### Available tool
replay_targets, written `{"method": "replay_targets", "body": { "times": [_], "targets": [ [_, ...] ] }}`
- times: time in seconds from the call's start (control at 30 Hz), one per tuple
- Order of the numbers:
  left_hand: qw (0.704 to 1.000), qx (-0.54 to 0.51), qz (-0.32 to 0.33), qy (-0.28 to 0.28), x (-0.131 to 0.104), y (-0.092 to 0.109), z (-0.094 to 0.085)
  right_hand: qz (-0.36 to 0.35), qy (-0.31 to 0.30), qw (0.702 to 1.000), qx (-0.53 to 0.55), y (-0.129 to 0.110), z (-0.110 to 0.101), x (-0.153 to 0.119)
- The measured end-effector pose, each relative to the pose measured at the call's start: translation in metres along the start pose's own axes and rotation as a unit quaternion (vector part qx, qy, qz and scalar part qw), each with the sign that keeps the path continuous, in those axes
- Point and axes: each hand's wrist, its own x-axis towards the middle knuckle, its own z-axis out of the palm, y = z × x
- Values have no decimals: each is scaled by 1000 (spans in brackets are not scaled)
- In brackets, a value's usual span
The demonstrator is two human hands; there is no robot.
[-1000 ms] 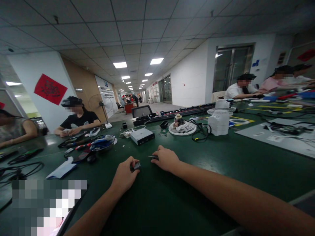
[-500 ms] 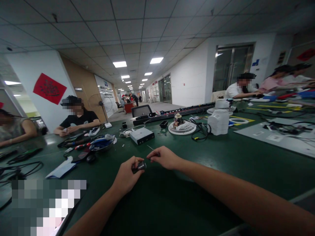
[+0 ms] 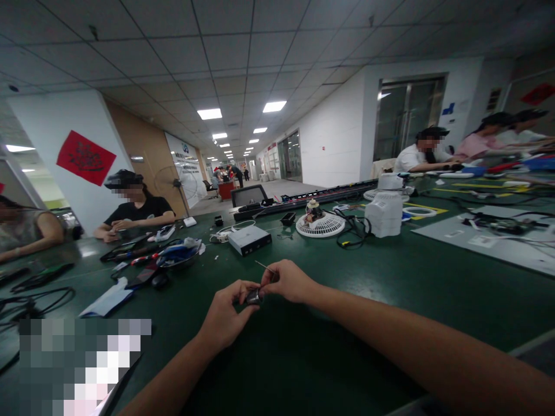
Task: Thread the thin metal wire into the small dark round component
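My left hand (image 3: 226, 315) is closed around a small dark, shiny piece (image 3: 254, 297), roughly cylindrical, gripped between thumb and fingers above the table. Its exact kind is too small to make out. Pinched in my right hand (image 3: 289, 282) is a thin metal rod (image 3: 263, 266), with its free end pointing up and to the left. The right fingertips are at the dark piece, close against the left fingers. Whether the rod's lower end touches the piece is hidden by the fingers.
Beyond my hands, a white-and-black box (image 3: 250, 239) lies on the green table (image 3: 368, 323). Farther right are a round white fan grille with a motor (image 3: 321, 224), black cables (image 3: 356, 231) and a white housing (image 3: 384, 214). A blue cloth bundle (image 3: 180, 253) lies left. People sit along the far sides.
My hands have come together: the right fingertips now meet the dark piece, which has turned in the left hand. The rod's free end has shifted slightly left and down.
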Motion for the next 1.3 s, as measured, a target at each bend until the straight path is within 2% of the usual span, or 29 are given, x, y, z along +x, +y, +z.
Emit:
{"method": "replay_targets", "body": {
  "times": [0.17, 0.3, 0.43, 0.57, 0.67, 0.77, 0.87, 1.07, 1.23, 1.3],
  "targets": [
    [1000, -19, -2, -5, 0, 1, 1, 5, -20, 1000, 4, 7, 1, 1],
    [1000, -5, -1, -18, -1, 3, 1, -3, -33, 999, -40, 4, 3, -2],
    [1000, 24, -12, -8, 1, 4, 1, -16, -70, 996, -49, 2, 1, -2],
    [996, 77, -44, 33, 4, -4, -2, -30, -37, 995, -84, 3, -8, -1],
    [991, 97, -71, 50, 6, -11, -6, -88, -22, 976, -200, 5, -18, -2],
    [991, 94, -80, 48, 6, -14, -7, -139, -66, 952, -265, 7, -22, -4],
    [994, 74, -67, 37, 5, -12, -5, -161, -93, 941, -282, 5, -20, -6],
    [996, 62, -60, 22, 5, -9, -2, -163, -70, 926, -333, -2, -16, -8],
    [998, 38, -43, 17, 5, -9, -2, -169, -109, 930, -309, -4, -17, -10],
    [999, 33, -40, 1, 4, -8, -1, -165, -101, 939, -284, -3, -16, -9]
  ]
}}
